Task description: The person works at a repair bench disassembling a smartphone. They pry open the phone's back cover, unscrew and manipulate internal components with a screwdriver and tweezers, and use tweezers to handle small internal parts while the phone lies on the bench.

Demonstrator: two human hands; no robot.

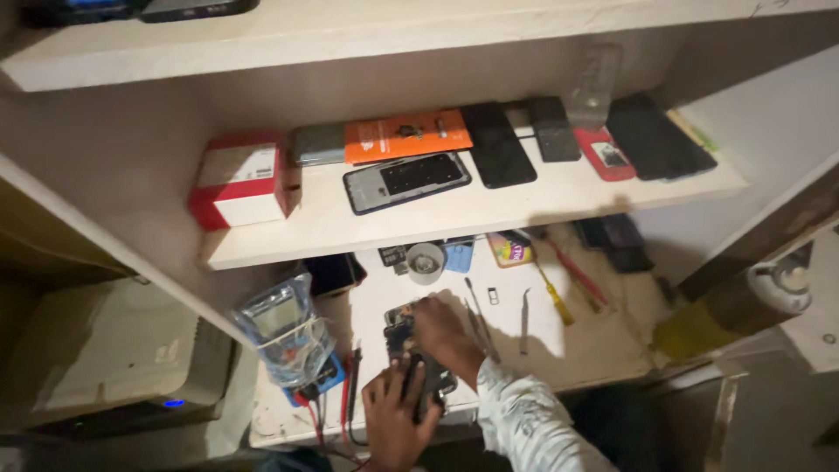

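Note:
An opened dark phone [409, 343] with bare circuit parts lies on the white worktop [559, 350]. My left hand [395, 418] rests on its near end and pins it down. From the right, in a light patterned sleeve, my right hand [444, 332] lies over the phone's upper part, fingertips on the board; whether it holds a small tool is hidden. Metal tweezers [524, 320], a thin metal pick [481, 325] and a yellow-handled screwdriver [554, 297] lie just right of the hands.
A plastic-wrapped multimeter [284, 336] with red and black leads stands left of the phone. A roll of tape [426, 261] sits behind it. The shelf above [489, 214] carries several phones, an orange pack [406, 135] and a red-and-white box [240, 179]. A beige unit [105, 358] is at far left.

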